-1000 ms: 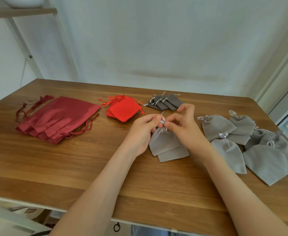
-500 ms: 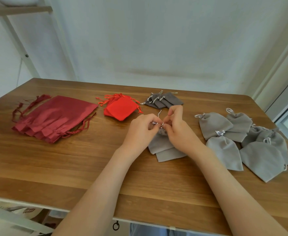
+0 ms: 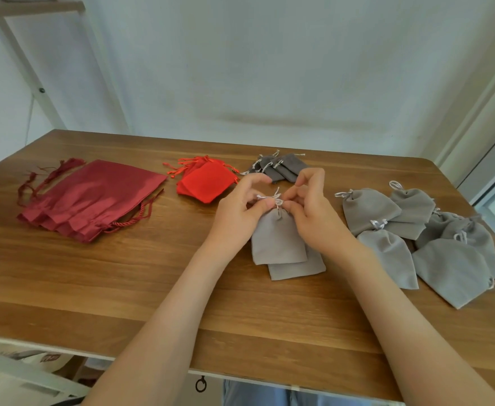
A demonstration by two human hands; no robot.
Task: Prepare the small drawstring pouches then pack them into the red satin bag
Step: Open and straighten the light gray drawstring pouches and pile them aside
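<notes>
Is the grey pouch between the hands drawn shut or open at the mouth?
Drawn shut: the grey pouch narrows to a gathered neck where the left hand and right hand pinch its white cord.

From where I stood, no writing, label, brand or number could be read on anything. The only hint of print was a dark reddish mark (image 3: 51,358) on a pale item (image 3: 32,362) below the near-left edge of the table (image 3: 123,288), and it was too blurred to make out.
</notes>
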